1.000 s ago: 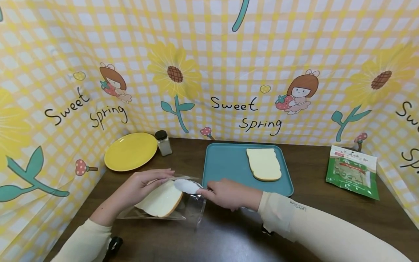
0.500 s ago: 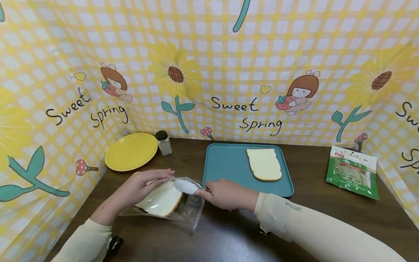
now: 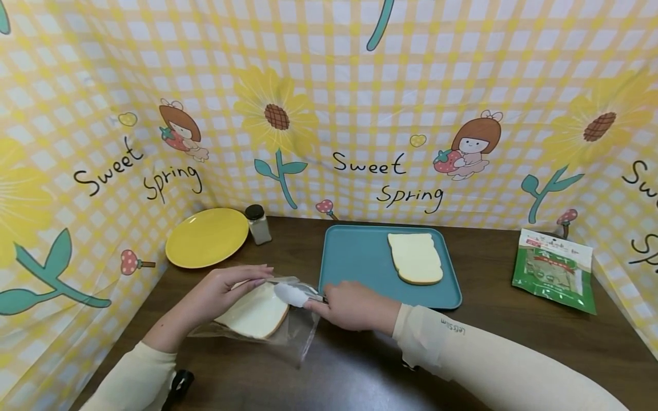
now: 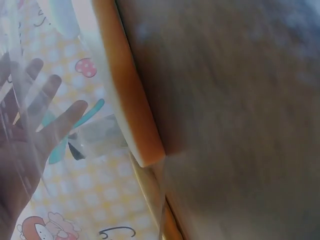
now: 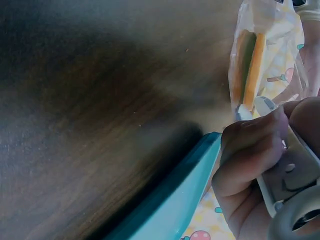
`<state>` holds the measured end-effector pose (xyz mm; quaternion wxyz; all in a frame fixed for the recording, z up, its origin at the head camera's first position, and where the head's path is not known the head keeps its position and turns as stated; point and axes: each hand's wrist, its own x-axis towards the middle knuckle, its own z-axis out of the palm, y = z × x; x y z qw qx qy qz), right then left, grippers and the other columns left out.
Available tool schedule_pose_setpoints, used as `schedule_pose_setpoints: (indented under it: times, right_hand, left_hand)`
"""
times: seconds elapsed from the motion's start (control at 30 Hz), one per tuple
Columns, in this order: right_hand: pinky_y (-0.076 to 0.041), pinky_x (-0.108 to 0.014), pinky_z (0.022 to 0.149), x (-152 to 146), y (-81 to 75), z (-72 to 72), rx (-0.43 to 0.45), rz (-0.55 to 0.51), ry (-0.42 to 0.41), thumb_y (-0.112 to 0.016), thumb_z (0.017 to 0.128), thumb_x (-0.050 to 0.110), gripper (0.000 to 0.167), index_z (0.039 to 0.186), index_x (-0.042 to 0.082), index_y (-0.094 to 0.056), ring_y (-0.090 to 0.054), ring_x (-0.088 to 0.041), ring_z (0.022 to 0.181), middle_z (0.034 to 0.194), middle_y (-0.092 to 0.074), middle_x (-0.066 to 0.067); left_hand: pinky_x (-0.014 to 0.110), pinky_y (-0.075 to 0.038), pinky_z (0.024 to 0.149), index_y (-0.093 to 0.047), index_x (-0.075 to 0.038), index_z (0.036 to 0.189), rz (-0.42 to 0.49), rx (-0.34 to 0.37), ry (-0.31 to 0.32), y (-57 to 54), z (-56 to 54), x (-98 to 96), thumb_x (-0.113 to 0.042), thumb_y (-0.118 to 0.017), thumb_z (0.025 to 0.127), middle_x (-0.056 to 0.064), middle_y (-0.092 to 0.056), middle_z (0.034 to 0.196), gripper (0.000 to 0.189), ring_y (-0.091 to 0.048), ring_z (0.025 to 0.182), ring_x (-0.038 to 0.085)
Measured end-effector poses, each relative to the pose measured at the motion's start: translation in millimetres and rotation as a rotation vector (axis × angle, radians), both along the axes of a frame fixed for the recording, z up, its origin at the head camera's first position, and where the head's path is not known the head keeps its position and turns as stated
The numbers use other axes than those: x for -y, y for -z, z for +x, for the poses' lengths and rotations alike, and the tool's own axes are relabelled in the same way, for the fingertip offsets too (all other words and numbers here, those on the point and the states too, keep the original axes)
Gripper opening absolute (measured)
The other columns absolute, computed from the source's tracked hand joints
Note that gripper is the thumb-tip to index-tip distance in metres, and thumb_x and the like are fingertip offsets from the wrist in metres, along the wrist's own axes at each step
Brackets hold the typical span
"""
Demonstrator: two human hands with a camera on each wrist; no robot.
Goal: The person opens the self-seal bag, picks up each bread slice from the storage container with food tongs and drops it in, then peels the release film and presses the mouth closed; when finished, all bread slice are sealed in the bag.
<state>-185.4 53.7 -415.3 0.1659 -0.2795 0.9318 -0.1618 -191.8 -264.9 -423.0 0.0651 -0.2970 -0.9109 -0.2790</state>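
Here's the clear bag (image 3: 304,339), off the tray's near-left corner, running roughly left to right, loose end towards the tray side. Inside lies the bread (image 3: 254,315), a crust edge facing near and right; its long axis is partly hidden. The right hand (image 3: 354,308) has its fingers curled tightly round the tongs (image 3: 292,295), white tips pointing left and slightly away, long axis close to the line of the tray's near edge. Those tips are at the bread's corner; whether they pinch it, I can't tell. The left hand (image 3: 228,287), left of the tray, has its fingers extended along the bag's far edge, no firm grip showing. Next comes the tray (image 3: 354,257), bearing a slice (image 3: 417,260) on its right half. The packet (image 3: 552,271) sits well right of it, the plate (image 3: 207,237) left, the jar (image 3: 259,228) between plate and tray.
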Motion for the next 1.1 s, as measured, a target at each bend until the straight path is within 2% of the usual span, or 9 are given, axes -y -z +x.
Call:
schedule_pose_setpoints:
  times: [0.07,0.3,0.47,0.67,0.83,1.0,1.1]
  right_hand:
    - [-0.049,-0.03,0.057,0.0,-0.6,0.4,-0.007,0.005,0.005,-0.048,0.109,0.062,0.058,0.103,0.008,-0.068,-0.058,-0.013,0.062,0.073,-0.061,0.001]
    - [-0.051,-0.032,0.061,-4.4,-4.2,0.5,-0.007,0.019,0.014,-0.048,0.107,0.068,0.065,0.101,0.007,-0.069,-0.059,-0.014,0.064,0.076,-0.063,0.0]
    - [-0.052,-0.032,0.063,-6.4,-10.2,1.6,0.061,0.026,0.03,-0.048,0.105,0.072,0.071,0.108,0.005,-0.071,-0.061,-0.014,0.069,0.079,-0.065,0.0]
    - [-0.053,-0.032,0.066,-10.1,-20.1,3.8,0.149,-0.013,0.055,-0.049,0.102,0.075,0.074,0.114,0.005,-0.071,-0.063,-0.015,0.076,0.086,-0.069,-0.002]
    - [-0.053,-0.032,0.065,-12.6,-25.3,6.1,0.228,-0.035,0.101,-0.048,0.099,0.081,0.082,0.121,0.006,-0.069,-0.063,-0.016,0.077,0.091,-0.07,-0.003]
    - [-0.055,-0.033,0.057,-14.8,-27.5,7.7,0.318,-0.071,0.153,-0.047,0.097,0.085,0.086,0.128,0.007,-0.064,-0.063,-0.018,0.061,0.092,-0.068,-0.006]
    - [-0.055,-0.035,0.05,-17.3,-27.5,9.3,0.359,-0.095,0.176,-0.049,0.095,0.086,0.084,0.126,0.009,-0.062,-0.061,-0.02,0.051,0.091,-0.068,-0.008]
  left_hand:
    - [0.034,-0.059,0.108,-0.077,-0.037,0.127,0.001,0.015,-0.007,-0.6,0.3,0.0,-0.022,-0.068,0.106,-0.009,-0.073,0.141,0.028,-0.07,0.133,0.019]
    - [0.022,-0.056,0.108,-0.077,-0.038,0.128,0.016,0.056,-0.011,0.3,0.8,-0.2,-0.025,-0.066,0.108,-0.008,-0.072,0.143,0.027,-0.069,0.134,0.019]
    - [0.024,-0.057,0.108,-0.076,-0.041,0.127,0.006,0.06,-0.017,-0.3,0.6,-2.3,-0.025,-0.067,0.107,-0.011,-0.072,0.143,0.027,-0.069,0.135,0.017]
    - [0.024,-0.058,0.106,-0.077,-0.039,0.128,0.008,0.044,-0.005,-0.5,-0.7,-3.2,-0.023,-0.068,0.107,-0.009,-0.073,0.142,0.029,-0.07,0.133,0.018]
    - [0.016,-0.056,0.104,-0.078,-0.036,0.127,0.021,0.012,0.009,1.5,-2.7,-1.6,-0.018,-0.069,0.106,-0.006,-0.074,0.14,0.029,-0.071,0.131,0.02]
    - [0.006,-0.049,0.104,-0.079,-0.033,0.125,0.031,-0.033,0.026,2.4,-4.3,-0.8,-0.013,-0.071,0.104,-0.005,-0.075,0.138,0.031,-0.072,0.129,0.017]
    - [0.005,-0.048,0.104,-0.078,-0.032,0.126,0.029,-0.04,0.027,2.4,-4.2,-0.7,-0.013,-0.071,0.104,-0.004,-0.076,0.138,0.03,-0.072,0.129,0.016]
